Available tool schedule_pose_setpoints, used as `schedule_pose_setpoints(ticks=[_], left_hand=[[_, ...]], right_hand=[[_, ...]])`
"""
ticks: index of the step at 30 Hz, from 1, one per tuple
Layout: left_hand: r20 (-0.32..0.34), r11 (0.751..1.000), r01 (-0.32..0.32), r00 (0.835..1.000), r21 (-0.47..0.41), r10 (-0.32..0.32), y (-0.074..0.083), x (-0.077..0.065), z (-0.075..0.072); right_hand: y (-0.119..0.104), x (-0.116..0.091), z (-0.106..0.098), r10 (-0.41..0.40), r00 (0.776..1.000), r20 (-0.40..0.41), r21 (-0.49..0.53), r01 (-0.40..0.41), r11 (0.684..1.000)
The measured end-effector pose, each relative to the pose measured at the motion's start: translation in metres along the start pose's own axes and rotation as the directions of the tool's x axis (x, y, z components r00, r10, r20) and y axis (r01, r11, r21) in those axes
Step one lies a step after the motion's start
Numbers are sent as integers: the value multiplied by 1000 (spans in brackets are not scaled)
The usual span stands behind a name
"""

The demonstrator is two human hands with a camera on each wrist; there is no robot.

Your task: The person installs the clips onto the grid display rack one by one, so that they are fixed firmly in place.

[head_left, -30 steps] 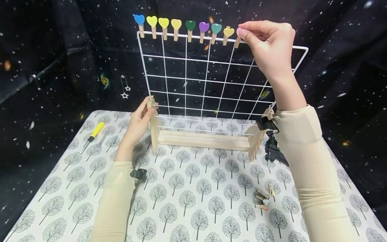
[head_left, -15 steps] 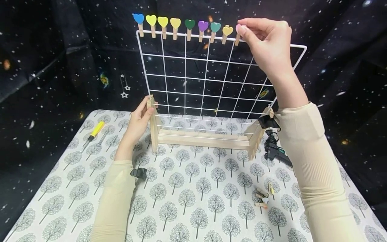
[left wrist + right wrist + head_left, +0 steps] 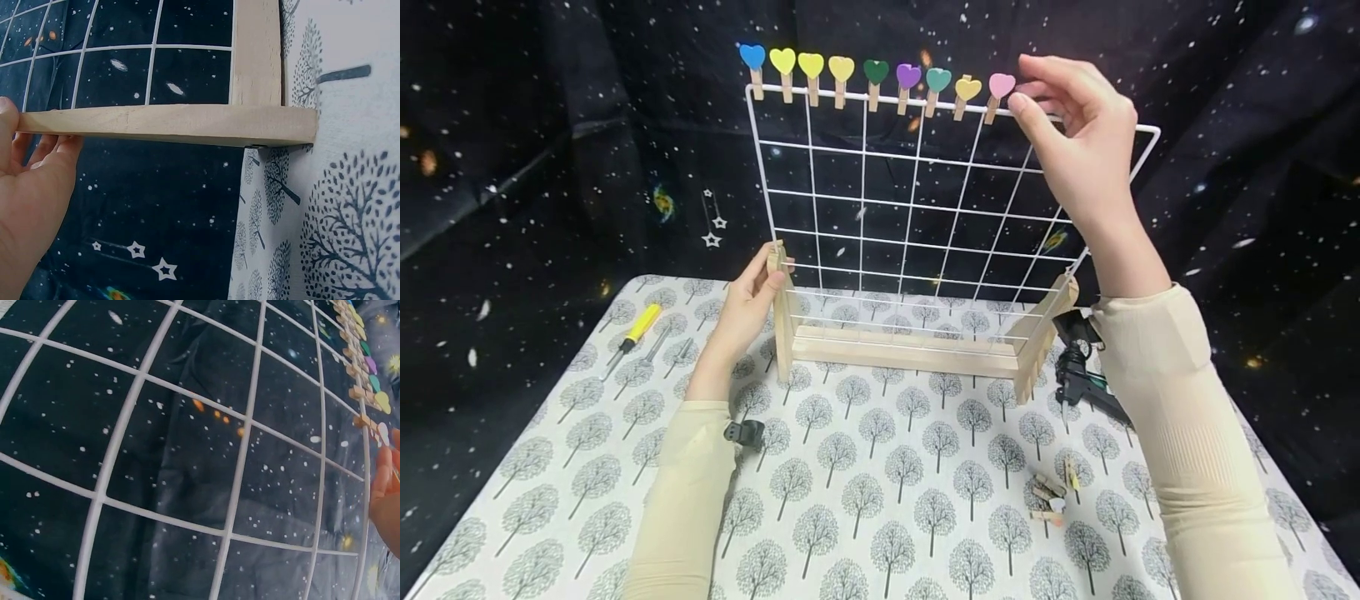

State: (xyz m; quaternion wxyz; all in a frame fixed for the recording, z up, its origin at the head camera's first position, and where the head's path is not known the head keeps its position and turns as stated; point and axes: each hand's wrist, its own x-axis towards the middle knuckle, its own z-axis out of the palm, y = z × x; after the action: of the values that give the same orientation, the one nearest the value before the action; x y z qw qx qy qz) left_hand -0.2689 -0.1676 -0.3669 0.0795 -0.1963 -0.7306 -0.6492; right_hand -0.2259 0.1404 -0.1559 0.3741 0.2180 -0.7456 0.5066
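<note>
A white wire grid panel (image 3: 917,158) stands upright in a wooden stand (image 3: 906,350). Heart-topped clothespins in several colours line its top wire, from a blue heart clothespin (image 3: 752,60) at the left to a pink heart clothespin (image 3: 1002,87). My left hand (image 3: 741,308) grips the top of the stand's left post; in the left wrist view, the thumb lies on one side of that post (image 3: 169,122) and fingers on the other. My right hand (image 3: 1090,146) is just right of the pink clothespin, thumb and forefinger apart. Its inner fingers are partly hidden.
A small pile of clothespins (image 3: 1048,500) lies at the right on the tree-patterned tablecloth (image 3: 865,500). Behind my right forearm is a black glue gun (image 3: 1082,387). A yellow-handled screwdriver (image 3: 638,329) and thin metal tools lie at the left.
My right thumb and forefinger have let go of the pink heart clothespin and moved slightly right, and it stays clipped on the top wire. My left hand keeps its hold on the post.
</note>
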Motion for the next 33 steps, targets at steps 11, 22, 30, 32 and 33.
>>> schedule_pose_setpoints(ticks=[11,22,30,32,33], left_hand=[[-11,1000,-8,1000,-5,8,1,2,1],[-4,1000,-5,1000,6,5,-7,1,0],[4,1000,-28,1000,-4,28,-2,1,0],[4,1000,-27,1000,5,27,-3,0,0],[2,1000,-25,1000,10,25,-3,0,0]], right_hand=[[9,-47,-21,-218,935,280,-111,257,960],[101,-162,-66,7,758,653,-307,255,917],[128,-241,-119,205,687,697,-444,188,876],[131,-254,-130,219,670,709,-451,192,872],[132,-259,-135,219,662,717,-449,198,871]])
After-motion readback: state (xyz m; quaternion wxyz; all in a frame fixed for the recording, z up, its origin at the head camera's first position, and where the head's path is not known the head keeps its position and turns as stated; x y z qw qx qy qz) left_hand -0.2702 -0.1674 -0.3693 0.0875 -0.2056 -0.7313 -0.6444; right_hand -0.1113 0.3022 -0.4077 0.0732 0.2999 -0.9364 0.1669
